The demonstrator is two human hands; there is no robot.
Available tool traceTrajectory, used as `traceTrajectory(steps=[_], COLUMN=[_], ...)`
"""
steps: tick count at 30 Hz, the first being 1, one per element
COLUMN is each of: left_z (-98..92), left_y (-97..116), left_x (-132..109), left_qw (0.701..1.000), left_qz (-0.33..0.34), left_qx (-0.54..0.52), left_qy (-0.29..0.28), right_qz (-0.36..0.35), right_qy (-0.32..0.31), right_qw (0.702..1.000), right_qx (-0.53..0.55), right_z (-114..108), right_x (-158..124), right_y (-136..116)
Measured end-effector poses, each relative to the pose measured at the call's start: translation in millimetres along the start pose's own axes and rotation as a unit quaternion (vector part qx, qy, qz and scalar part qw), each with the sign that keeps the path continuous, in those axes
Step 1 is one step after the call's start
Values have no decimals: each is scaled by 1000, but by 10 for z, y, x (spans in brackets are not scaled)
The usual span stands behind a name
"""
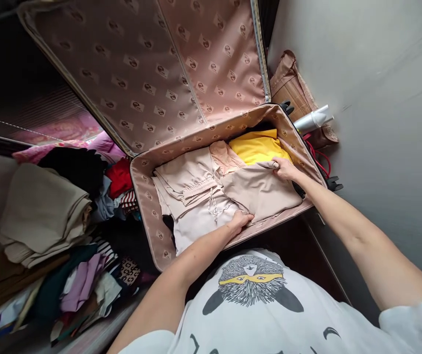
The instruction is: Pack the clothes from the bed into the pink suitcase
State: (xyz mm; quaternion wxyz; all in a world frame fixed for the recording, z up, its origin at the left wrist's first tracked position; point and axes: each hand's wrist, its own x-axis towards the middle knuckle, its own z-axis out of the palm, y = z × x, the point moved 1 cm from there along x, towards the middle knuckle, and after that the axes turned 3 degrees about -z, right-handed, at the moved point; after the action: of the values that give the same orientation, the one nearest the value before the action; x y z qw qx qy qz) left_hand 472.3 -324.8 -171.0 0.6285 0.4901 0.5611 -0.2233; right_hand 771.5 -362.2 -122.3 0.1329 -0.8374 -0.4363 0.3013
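Observation:
An open suitcase (148, 216) with a patterned beige lining lies in front of me, its lid (152, 64) standing up behind it. Inside lie folded beige garments with a drawstring (196, 196) and a yellow garment (258, 146) at the far right corner. My left hand (240, 220) presses on the near edge of a taupe folded piece (258, 189), fingers curled over the cloth. My right hand (285, 168) pinches the far edge of that same piece, next to the yellow garment.
A heap of folded and loose clothes (44, 231) fills the left side, with black, red and pink pieces on top. A brown bag (292, 83), a white bottle (314, 119) and a red cord (317, 157) sit against the grey wall (380, 98) on the right.

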Motion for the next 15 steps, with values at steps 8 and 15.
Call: traceTrajectory(steps=[8, 15], left_z=[-519, -1491], left_y=[29, -263], left_x=[-495, -1055], left_qw=[927, 874], left_qz=[173, 402], left_qx=[333, 273], left_qy=[1, 14], right_qz=[-124, -137], right_qy=[-71, -104], right_qw=[955, 944], right_qx=[-259, -280], right_z=[254, 799], right_x=[-802, -727], right_y=[-404, 304])
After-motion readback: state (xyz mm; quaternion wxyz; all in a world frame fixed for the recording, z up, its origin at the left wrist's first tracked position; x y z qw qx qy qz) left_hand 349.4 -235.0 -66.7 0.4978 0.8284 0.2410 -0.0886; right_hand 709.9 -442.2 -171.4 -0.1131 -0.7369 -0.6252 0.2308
